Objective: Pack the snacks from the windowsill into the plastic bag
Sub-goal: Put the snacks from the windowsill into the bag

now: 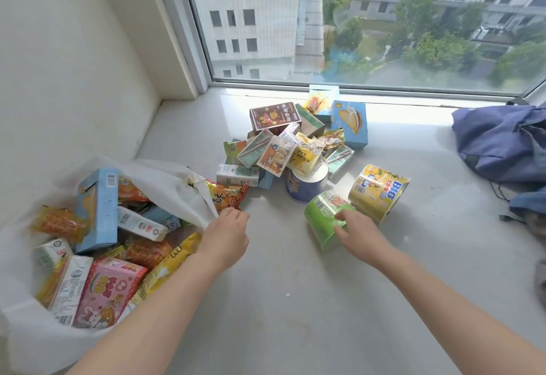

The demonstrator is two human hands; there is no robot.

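Head view: left hand (227, 238) pinches rim of snack-filled plastic bag (171, 185), right hand (363, 235) grips green tub (320, 221)

Your plastic bag (177, 179) looks thin, white and nearly matt, milky rather than clear, with soft crumples. Inside it, the pink packet (109, 292) and the orange wrappers (59, 224) are glossy film that catches the light, while the light-blue box (97, 212) is smooth printed cardboard. The green tub (322, 221) wears a shiny plastic sleeve, and so does the yellow tub (378, 194). The windowsill (295, 315) reads as smooth, pale stone with a dull sheen. The blue backpack (496, 144) is matt woven cloth, creased.
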